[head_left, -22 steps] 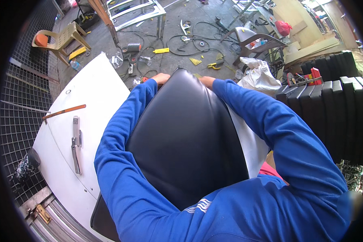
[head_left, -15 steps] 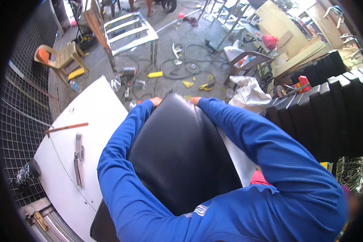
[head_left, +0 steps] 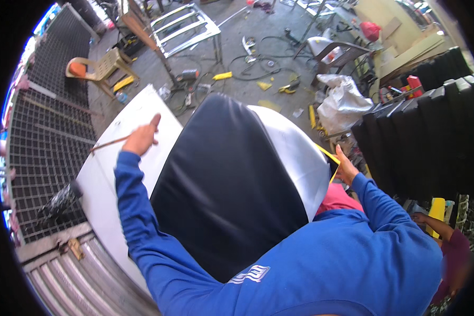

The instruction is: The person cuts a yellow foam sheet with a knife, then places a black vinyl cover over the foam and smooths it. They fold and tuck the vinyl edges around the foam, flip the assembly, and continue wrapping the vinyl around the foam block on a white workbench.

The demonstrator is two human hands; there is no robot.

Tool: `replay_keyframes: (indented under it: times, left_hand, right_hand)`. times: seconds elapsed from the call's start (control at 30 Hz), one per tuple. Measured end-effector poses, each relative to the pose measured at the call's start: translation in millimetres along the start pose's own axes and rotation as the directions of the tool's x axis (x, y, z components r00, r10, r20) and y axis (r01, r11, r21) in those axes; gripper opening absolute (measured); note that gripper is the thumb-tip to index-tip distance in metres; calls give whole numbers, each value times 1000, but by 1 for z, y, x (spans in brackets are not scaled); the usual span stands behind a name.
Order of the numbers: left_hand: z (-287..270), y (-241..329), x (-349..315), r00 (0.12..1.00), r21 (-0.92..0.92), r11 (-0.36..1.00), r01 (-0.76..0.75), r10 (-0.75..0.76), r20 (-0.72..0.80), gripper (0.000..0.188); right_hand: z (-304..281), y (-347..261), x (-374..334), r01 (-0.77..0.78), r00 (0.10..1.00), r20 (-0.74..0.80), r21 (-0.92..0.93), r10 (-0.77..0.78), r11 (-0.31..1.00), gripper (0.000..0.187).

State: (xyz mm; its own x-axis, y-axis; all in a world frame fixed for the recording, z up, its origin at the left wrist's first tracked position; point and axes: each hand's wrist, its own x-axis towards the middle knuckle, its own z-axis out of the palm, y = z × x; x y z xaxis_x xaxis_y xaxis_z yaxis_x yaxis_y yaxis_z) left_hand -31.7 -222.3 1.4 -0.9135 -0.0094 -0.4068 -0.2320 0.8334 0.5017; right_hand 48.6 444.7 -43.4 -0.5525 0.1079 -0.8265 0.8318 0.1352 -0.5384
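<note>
A large padded panel covered in smooth black vinyl [head_left: 224, 184] lies before me, tilted, its far end rounded. Along its right side shows a smooth white surface [head_left: 292, 150]. My left hand [head_left: 144, 136] is raised over a white board [head_left: 102, 187], fingers stretched and apart, holding nothing. Beside it, partly behind the hand, a thin brown stick [head_left: 109, 143] rests on the board. At the white surface's right edge, my right hand [head_left: 346, 167] has its thumb up and its other fingers closed at a yellow-edged dark piece [head_left: 332, 160]; the fingertips are partly hidden.
Black padded pieces [head_left: 421, 142] are stacked at the right, with a white sack [head_left: 342, 105] beside them. Cables, tools and scraps litter the floor ahead. A metal frame [head_left: 187, 31] and a beige chair [head_left: 102, 68] stand farther off. Another person's arm [head_left: 437, 225] shows at lower right.
Both hands have left the black panel's far end. The left moved left over the white board; the right came back to the panel's right side. The panel has turned, showing more white.
</note>
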Motion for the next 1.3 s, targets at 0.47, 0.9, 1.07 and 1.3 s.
replay_keyframes:
  times: [0.47, 0.9, 1.07, 1.3]
  left_hand:
    - [196, 17, -350, 463, -283, 649, 706, -726, -509, 78]
    - [150, 296, -74, 869, -176, 896, -407, 439, 228, 30]
    - [150, 291, -38, 780, -273, 883, -382, 466, 417, 18]
    - [185, 293, -1, 740, -512, 803, -306, 539, 403, 17]
  right_hand:
    - [141, 6, 70, -23, 846, 454, 555, -279, 832, 64]
    - [162, -17, 70, -96, 903, 414, 448, -111, 889, 82]
    - [181, -18, 95, -225, 660, 730, 418, -178, 880, 71]
    - [191, -16, 90, -256, 669, 726, 426, -159, 868, 64]
